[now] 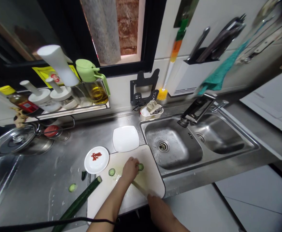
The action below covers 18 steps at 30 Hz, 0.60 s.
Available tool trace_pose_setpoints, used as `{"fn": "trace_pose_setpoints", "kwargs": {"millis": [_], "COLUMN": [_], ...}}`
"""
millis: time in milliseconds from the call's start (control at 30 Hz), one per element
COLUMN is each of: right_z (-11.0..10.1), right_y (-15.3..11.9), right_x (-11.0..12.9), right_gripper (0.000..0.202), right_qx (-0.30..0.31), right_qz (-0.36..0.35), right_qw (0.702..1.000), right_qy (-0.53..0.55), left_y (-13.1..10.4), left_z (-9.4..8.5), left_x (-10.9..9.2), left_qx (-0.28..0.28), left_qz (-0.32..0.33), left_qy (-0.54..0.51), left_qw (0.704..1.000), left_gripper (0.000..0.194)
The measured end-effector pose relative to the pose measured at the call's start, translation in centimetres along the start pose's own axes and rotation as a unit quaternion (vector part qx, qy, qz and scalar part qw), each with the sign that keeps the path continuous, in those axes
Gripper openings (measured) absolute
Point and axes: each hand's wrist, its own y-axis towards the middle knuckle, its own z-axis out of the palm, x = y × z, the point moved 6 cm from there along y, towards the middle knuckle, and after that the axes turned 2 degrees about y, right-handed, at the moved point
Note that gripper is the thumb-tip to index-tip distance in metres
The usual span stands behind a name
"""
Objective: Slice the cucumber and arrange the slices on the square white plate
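On the white cutting board (99, 203), my left hand (130, 169) is closed with its fingertips at a cucumber slice (141, 167); more pieces may be hidden beneath it. My right hand (159, 207) grips a knife (139, 187), its blade blurred and reaching toward my left hand. Left of that hand, a single cucumber round (111, 172) lies flat on the board. A long cut cucumber (80, 201) rests slanted across the board's left edge. Beyond the board are a round white plate (89, 164) with small red pieces and a square white plate (125, 138).
A cucumber slice (72, 187) and a dark green end piece (83, 175) lie on the steel counter. To the right is a double sink (174, 141) with a faucet (199, 109). A lidded pot (17, 141) and a seasoning shelf (70, 111) stand at left. A black cable (58, 222) crosses the foreground.
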Motion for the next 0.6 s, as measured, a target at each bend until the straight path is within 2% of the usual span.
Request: {"fn": "trace_pose_setpoints", "kwargs": {"millis": [167,300,467,600], "right_z": [0.0,0.1,-0.3,-0.8], "right_y": [0.1,0.2,-0.1,-0.2], "right_x": [0.0,-0.1,-0.2,-0.3], "right_gripper": [0.044,0.042,0.046,0.046], "right_qx": [0.003,0.007,0.004,0.003], "right_qz": [-0.006,0.0,-0.004,-0.013], "right_qw": [1.0,1.0,1.0,1.0], "right_qy": [-0.021,-0.019,-0.016,-0.02], "left_y": [-0.1,-0.9,-3.3,-5.4], "left_z": [-0.3,-0.6,-1.4,-1.6], "left_x": [-0.4,0.1,3.0,5.8], "left_qx": [-0.015,-0.023,-0.073,-0.1], "left_qz": [0.017,0.003,-0.071,-0.129], "left_qy": [-0.027,-0.047,-0.12,-0.132], "left_qw": [0.999,0.999,0.988,0.978], "left_gripper": [0.017,0.015,0.014,0.014]}}
